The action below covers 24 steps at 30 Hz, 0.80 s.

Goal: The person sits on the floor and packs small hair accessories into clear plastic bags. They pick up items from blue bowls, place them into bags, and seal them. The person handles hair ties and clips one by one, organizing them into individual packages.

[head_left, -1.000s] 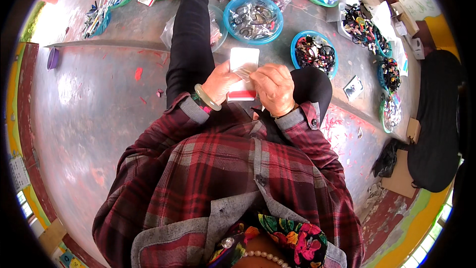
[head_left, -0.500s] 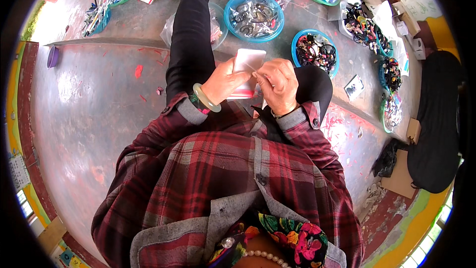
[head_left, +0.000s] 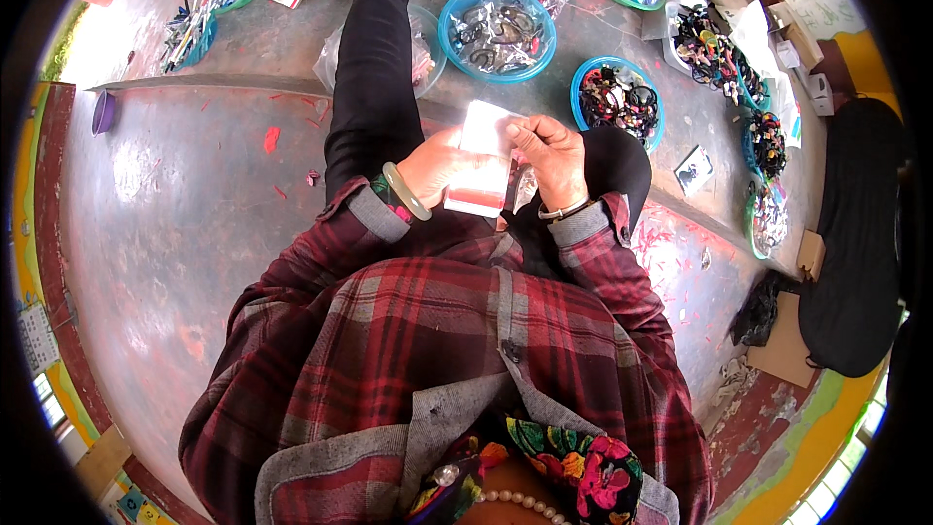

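Note:
A flat white card packet point(head_left: 483, 151) with a red band along its lower end is held up between my hands, above my lap. Bright glare on its face suggests a shiny surface. My left hand point(head_left: 432, 167), with a pale bangle at the wrist, grips it from the left; most of those fingers are hidden behind it. At the upper right edge, my right hand point(head_left: 552, 157) is closed in a pinch on the packet, thumb and forefinger together. Whether anything else sits between those fingertips is too small to tell.
Ahead stand a blue basin point(head_left: 498, 73) of bagged dark items and another blue basin point(head_left: 663, 122) of dark small goods. A green basin point(head_left: 663, 2) holds colourful bags. Pens fill baskets point(head_left: 207, 42) at far left. A printed card point(head_left: 694, 171) lies on the floor to the right.
The packet has tipped to face upward and catches more light. My right hand has moved from in front of its middle to its upper right edge. My left hand now sits more behind it.

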Each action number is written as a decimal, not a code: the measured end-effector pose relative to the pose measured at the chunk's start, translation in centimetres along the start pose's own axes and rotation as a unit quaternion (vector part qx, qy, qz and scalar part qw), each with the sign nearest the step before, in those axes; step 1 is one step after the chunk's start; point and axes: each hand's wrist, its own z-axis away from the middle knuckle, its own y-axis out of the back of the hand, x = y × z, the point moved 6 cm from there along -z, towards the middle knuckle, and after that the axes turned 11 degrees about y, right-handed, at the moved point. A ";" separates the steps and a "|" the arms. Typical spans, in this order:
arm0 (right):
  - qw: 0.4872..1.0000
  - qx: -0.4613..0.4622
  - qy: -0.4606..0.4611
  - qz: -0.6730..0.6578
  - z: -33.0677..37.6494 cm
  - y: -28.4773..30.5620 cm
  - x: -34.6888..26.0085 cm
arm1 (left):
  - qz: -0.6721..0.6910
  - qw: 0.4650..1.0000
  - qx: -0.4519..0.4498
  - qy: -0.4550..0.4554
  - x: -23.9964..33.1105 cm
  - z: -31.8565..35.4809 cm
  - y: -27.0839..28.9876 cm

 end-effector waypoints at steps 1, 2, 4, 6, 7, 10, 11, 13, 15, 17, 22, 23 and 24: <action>1.000 -0.004 0.001 0.001 0.0 0.0 0.0 | 0.002 1.000 0.000 0.000 -0.1 -0.1 0.2; 1.000 -0.005 0.000 0.001 0.0 -0.1 -0.1 | 0.001 1.000 0.003 0.001 -0.2 -0.2 0.3; 1.000 -0.006 -0.002 0.000 0.1 -0.1 -0.2 | -0.001 1.000 0.009 0.001 -0.3 -0.3 0.5; 0.998 -0.001 0.037 0.052 0.0 -0.1 -0.4 | -0.001 1.000 0.003 0.009 -0.4 -0.4 0.7; 0.995 0.001 0.057 0.077 0.0 -0.1 -0.6 | -0.001 1.000 0.000 0.013 -0.5 -0.4 0.7; 0.961 -0.040 0.137 0.237 -0.2 -0.2 -1.8 | -0.029 0.999 -0.013 -0.008 -0.1 -0.3 0.1; 0.975 -0.024 0.112 0.189 -0.2 0.0 -1.4 | -0.034 0.999 -0.006 0.003 -0.3 -0.4 0.3; 0.994 0.007 0.061 0.093 -0.1 0.3 -0.2 | -0.044 0.999 0.007 0.023 -0.9 -0.8 1.2; 0.996 0.018 0.049 0.076 -0.1 0.3 0.0 | -0.036 0.999 0.005 0.021 -1.0 -0.9 1.3; 0.996 0.031 0.044 0.069 -0.1 0.4 0.1 | -0.032 0.999 0.005 0.023 -1.0 -0.8 1.2; 0.994 0.058 0.059 0.073 -0.1 1.1 1.2 | -0.057 0.998 0.001 0.034 -1.0 -0.8 0.8; 0.991 0.062 0.067 0.093 -0.1 1.1 1.0 | -0.062 0.998 0.002 0.033 -1.0 -0.9 0.9; 0.989 0.066 0.074 0.114 -0.1 1.1 0.9 | -0.067 0.997 0.004 0.032 -1.1 -0.9 1.0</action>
